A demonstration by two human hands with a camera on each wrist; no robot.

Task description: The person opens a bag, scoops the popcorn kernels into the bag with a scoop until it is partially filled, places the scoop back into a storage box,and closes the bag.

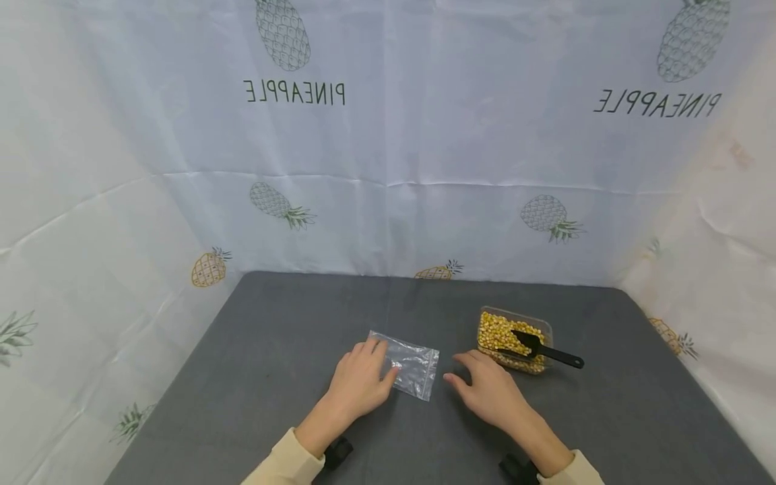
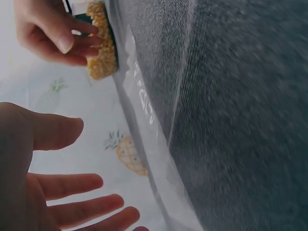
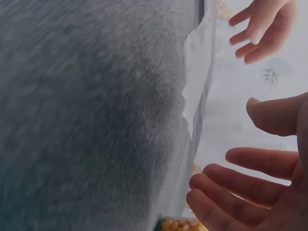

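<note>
A clear zip-lock bag (image 1: 418,369) lies flat on the dark table. My left hand (image 1: 359,380) hovers over the bag's left end, thumb and fingers spread apart with nothing between them. In the left wrist view, the bag (image 2: 151,130) shows as a glossy strip beyond the fingertips (image 2: 113,201). To the right of the bag, my right hand (image 1: 494,394) is held above the table, its fingers relaxed and empty. Just beyond that hand stands a clear plastic container (image 1: 548,329) of yellow corn kernels (image 1: 500,331). A black scoop (image 1: 560,355) rests in it, handle jutting right over the rim.
The grey table (image 1: 291,337) ends at the back against a hanging white curtain (image 1: 388,135) printed with pineapples. More of this cloth hangs along both sides. Dark wrist bands (image 1: 337,453) sit below both hands near the front.
</note>
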